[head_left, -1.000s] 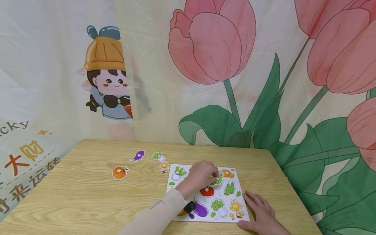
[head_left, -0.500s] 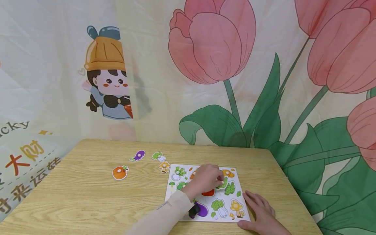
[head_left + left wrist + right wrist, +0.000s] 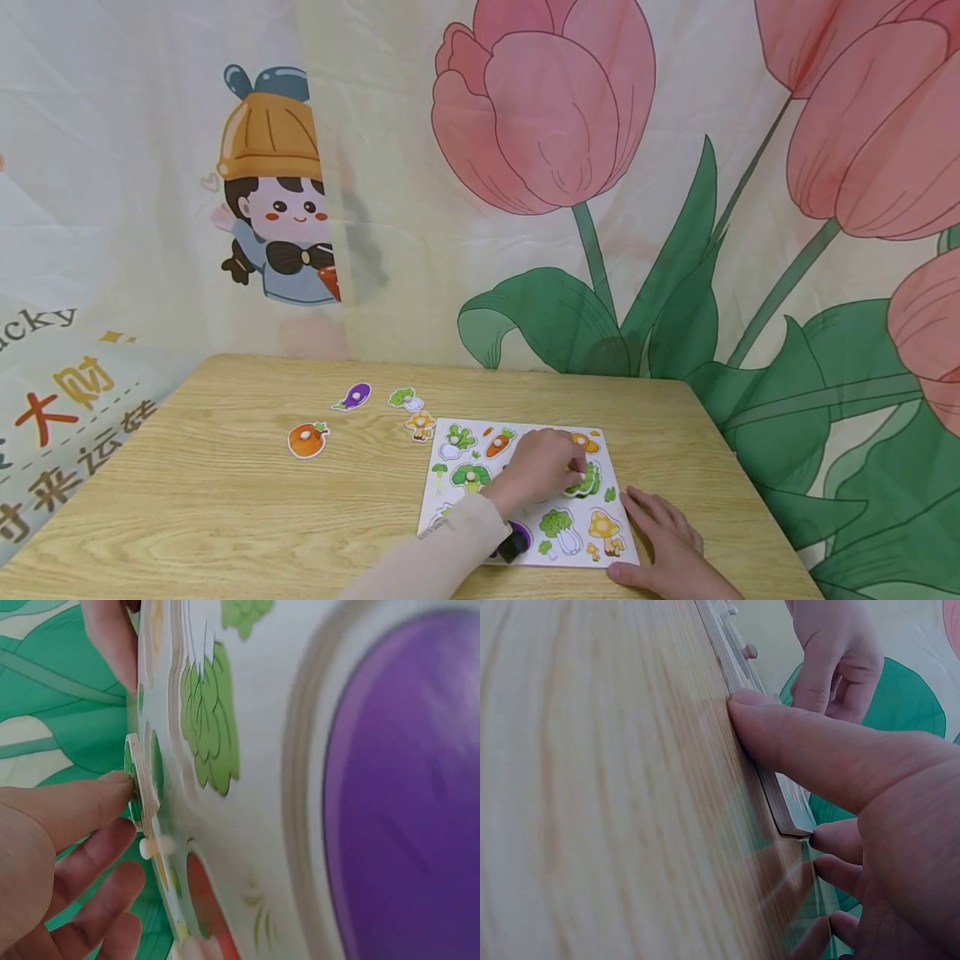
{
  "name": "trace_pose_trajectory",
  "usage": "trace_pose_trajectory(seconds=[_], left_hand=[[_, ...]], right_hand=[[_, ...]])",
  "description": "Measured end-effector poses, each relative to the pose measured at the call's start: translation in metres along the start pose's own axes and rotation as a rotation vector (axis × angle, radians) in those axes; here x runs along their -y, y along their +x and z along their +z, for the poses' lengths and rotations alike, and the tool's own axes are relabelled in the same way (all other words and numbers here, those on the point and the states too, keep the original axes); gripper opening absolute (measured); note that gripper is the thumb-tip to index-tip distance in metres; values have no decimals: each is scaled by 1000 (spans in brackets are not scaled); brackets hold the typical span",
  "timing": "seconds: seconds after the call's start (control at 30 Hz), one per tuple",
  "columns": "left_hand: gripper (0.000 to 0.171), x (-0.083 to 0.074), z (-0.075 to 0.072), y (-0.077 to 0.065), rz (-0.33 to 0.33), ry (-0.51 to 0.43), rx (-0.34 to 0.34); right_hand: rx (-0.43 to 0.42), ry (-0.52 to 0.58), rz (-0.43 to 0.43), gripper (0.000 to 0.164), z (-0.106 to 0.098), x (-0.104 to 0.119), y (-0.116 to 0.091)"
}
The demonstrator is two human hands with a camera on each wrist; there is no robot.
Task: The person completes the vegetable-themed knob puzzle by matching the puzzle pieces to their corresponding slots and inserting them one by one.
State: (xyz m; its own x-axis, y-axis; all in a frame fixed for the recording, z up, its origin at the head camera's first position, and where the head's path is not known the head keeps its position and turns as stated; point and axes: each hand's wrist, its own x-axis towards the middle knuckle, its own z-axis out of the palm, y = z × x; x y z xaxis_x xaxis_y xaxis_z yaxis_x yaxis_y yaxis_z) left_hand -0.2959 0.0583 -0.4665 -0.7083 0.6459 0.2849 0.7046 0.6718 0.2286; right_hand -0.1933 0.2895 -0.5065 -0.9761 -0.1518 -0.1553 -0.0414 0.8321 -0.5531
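My left hand (image 3: 538,468) is over the right half of a white vegetable puzzle board (image 3: 536,561). It pinches a green vegetable puzzle piece (image 3: 582,487) by its knob between thumb and finger. In the left wrist view that piece (image 3: 136,802) stands just off the board's face, near the printed green picture; whether it touches is unclear. At the board's near right corner, my right hand (image 3: 669,540) rests with its thumb along the front edge and its fingers at the right edge. The left forearm hides part of the board.
Loose pieces lie left of the board: an eggplant (image 3: 352,397), a bok choy (image 3: 406,400), a mushroom (image 3: 420,426) and an orange pumpkin-like piece (image 3: 306,440). A broccoli (image 3: 471,477) and a carrot (image 3: 498,445) sit on the board. A printed curtain (image 3: 405,208) hangs behind the wooden table (image 3: 225,500).
My left hand has moved right and slightly toward me with the green piece, uncovering the carrot and broccoli. The right hand has stayed at the board's corner.
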Motion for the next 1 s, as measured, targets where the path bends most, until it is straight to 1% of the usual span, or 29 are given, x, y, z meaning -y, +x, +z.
trace_pose_trajectory(seconds=[0.17, 0.47, 0.7, 0.9, 1.0], left_hand=[[15, -2, 4, 2, -14, -31, -5], [15, -5, 8, 4, -79, -83, 6], [14, -5, 10, 6, -91, -120, 17], [16, -6, 9, 7, -105, -123, 34], [16, -8, 9, 8, -111, -123, 30]], right_hand=[[5, 8, 0, 107, 0, 1, 0], [-8, -11, -16, 106, -2, 3, -1], [-3, 6, -27, 106, -1, 1, -2], [-2, 10, -36, 105, -1, 0, -2], [-2, 7, -35, 105, -2, 0, -3]])
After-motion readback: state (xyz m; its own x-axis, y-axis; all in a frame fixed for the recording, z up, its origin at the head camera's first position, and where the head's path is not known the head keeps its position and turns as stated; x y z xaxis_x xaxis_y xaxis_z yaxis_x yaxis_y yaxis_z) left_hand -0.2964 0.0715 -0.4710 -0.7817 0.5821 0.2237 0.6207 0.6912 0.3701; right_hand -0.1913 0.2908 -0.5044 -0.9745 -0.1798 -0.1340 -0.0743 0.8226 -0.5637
